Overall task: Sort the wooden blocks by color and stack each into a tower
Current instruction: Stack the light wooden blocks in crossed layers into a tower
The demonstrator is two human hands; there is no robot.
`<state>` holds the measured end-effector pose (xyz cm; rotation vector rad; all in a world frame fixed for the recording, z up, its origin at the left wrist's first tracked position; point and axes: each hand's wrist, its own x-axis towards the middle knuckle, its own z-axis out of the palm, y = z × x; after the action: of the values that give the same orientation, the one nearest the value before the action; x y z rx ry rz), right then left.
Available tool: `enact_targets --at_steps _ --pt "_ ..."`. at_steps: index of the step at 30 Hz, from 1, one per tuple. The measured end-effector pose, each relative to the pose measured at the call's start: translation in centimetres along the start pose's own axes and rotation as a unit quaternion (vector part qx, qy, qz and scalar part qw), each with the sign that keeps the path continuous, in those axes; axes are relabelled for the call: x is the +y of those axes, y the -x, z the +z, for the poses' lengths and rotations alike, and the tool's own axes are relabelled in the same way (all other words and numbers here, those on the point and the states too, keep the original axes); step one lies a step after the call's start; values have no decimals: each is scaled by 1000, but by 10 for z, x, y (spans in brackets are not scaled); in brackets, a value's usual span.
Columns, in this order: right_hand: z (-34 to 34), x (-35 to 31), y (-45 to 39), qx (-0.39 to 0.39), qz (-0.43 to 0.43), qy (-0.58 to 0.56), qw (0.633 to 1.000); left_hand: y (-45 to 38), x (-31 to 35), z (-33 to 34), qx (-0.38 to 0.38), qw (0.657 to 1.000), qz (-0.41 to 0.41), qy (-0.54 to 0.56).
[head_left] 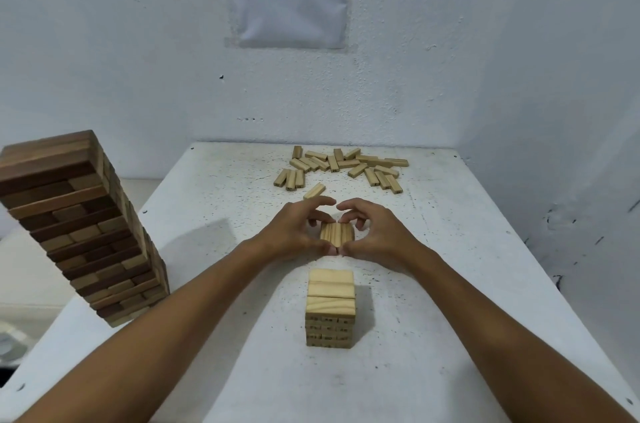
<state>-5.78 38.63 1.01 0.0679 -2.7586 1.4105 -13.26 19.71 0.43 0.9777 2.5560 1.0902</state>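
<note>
A set of three light blocks [336, 234] is held together on the white worktop [450, 284] between the left hand [294, 232] and the right hand [377, 232]; the fingers [322, 202] of both hands are curled around the set, with the thumbs near each other at the close side and the fingertips arched over the far side. The set lies just behind the light tower [330, 308], which is only a few layers high, while the loose light blocks [341, 166] are spread near the far edge of the worktop and one single block [314, 191] lies just beyond the hands. The dark tower [83, 225] is seen at the left and looks complete, so the sorting appears to be mostly done and the step in hand is judged to be the squaring of one layer before it is carried to the light tower. For a good result, the three blocks should be pressed evenly from both sides until their ends are flush, then lifted as one piece with equal pressure. The layer should be turned crosswise to the top layer and lowered flat, not tilted. Whether the set is already lifted or rests on the worktop cannot be told surely, because the hands cover its lower edge.
</note>
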Motion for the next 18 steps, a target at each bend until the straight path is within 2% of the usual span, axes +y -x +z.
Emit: enact_targets --at_steps 11,18 --pt "-33 -62 17 24 -77 19 997 25 58 -53 63 996 55 -11" --pt "-23 -76 62 3 -90 12 996 71 72 -46 67 997 46 13"
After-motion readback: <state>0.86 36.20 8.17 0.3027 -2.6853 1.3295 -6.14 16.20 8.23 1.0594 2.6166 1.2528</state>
